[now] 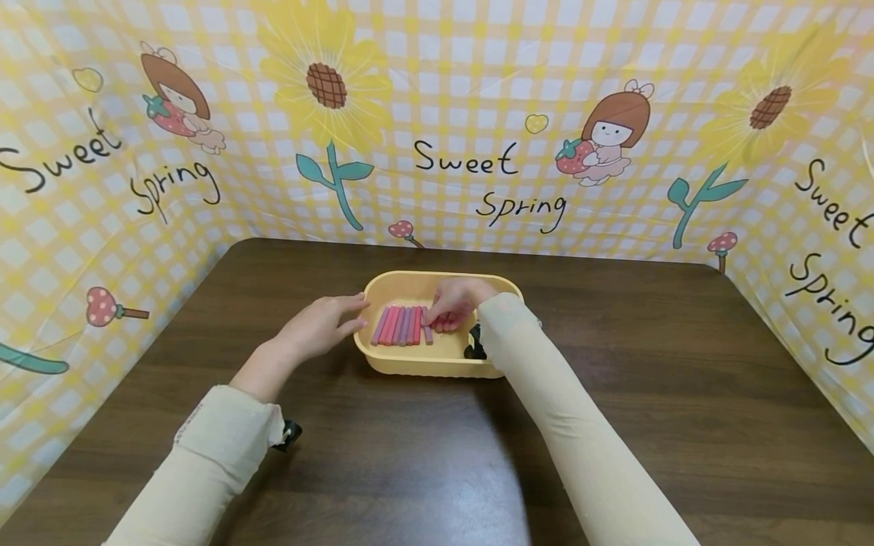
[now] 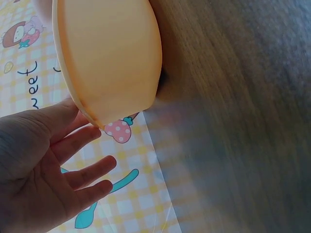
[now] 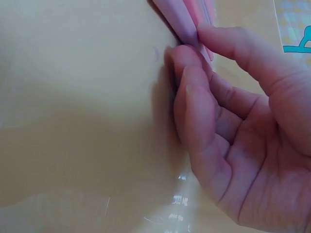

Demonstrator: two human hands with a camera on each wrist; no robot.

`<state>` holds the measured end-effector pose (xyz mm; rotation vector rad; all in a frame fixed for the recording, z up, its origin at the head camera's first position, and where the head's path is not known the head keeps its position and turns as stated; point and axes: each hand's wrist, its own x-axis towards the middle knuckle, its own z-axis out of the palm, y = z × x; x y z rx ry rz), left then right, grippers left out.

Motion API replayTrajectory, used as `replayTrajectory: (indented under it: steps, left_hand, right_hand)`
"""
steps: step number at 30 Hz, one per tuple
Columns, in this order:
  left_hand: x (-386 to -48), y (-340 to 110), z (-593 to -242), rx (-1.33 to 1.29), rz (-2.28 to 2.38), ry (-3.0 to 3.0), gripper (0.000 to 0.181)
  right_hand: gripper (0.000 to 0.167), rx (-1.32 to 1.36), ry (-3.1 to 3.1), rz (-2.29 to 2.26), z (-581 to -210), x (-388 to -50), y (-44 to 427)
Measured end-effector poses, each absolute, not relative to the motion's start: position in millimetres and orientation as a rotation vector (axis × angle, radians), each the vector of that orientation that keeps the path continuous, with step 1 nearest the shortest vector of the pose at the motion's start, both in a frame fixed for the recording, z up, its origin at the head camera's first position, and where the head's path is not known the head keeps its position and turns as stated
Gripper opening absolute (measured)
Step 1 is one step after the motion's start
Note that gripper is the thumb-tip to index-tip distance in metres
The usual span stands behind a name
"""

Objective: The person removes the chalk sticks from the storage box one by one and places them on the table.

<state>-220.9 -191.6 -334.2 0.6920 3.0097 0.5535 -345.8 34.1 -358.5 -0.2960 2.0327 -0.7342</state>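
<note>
A pale yellow plastic basin (image 1: pixel 426 367) stands on the table, with a row of pink and purple sticks (image 1: pixel 397 326) lying side by side in its left half. Inside it, my right hand (image 1: pixel 456 303) pinches a purple stick (image 1: pixel 429 336) at the row's right end. The right wrist view has the thumb on top of this purple stick (image 3: pixel 176 18) and the index fingertip at its end; the other fingers curl loosely. At the basin's left end, my left hand (image 1: pixel 317 326) touches the rim with relaxed fingers, several of them spread in the left wrist view.
The dark wooden table (image 1: pixel 649 379) extends on every side of the basin. Behind and beside it hangs a yellow checked cloth (image 1: pixel 464 91) printed with sunflowers. Black devices sit at both wrists, the left one (image 1: pixel 290 435) over the table and the right one (image 1: pixel 476 343) over the basin.
</note>
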Motion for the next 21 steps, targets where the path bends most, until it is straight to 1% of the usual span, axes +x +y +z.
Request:
replayTrajectory:
  steps: [13, 17, 21]
  left_hand:
    - [-221.5, -189.9, -334.5, 0.702, 0.543, 3.012, 0.039]
    - [-221.1, -190.5, -334.5, 0.695, 0.546, 3.013, 0.04]
    - [-220.9, -191.4, -334.6, 0.69, 0.547, 3.014, 0.04]
  right_hand:
    - [0.026, -0.36, 1.961, -0.74, -353.5, -345.9, 39.4]
    - [0.024, -0.381, 1.973, -0.748, -346.7, -348.3, 43.1]
    - [0.026, -0.473, 2.004, -0.733, -335.6, -349.1, 49.5]
